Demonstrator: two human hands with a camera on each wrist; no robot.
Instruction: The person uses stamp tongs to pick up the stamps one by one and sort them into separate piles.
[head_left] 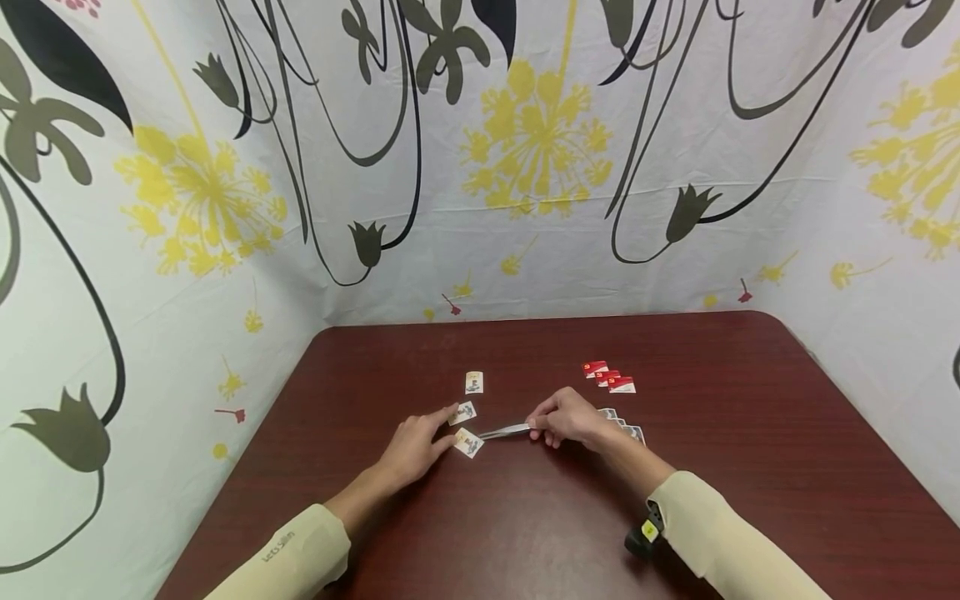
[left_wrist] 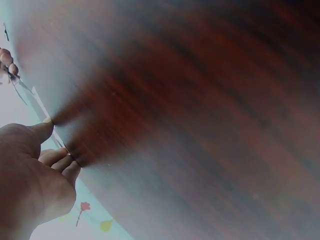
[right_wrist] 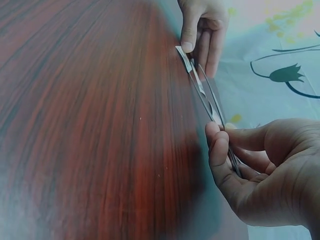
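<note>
Three small pale cards with printed pictures lie in a rough column: a far card, a middle card and a near card. My left hand reaches in from the left, its fingers extended. Its thumb touches the near card's edge, while the fingertips rest at the middle card. In my right hand, thumb and fingers pinch metal tweezers. The tweezers' prongs point left, with their tips at the near card's right edge; whether they grip it, I cannot tell.
Overlapping red-and-white cards lie beyond my right hand. Several pale cards overlap behind the right wrist, partly hidden. The dark red-brown table has a patterned cloth hanging behind it and along both sides.
</note>
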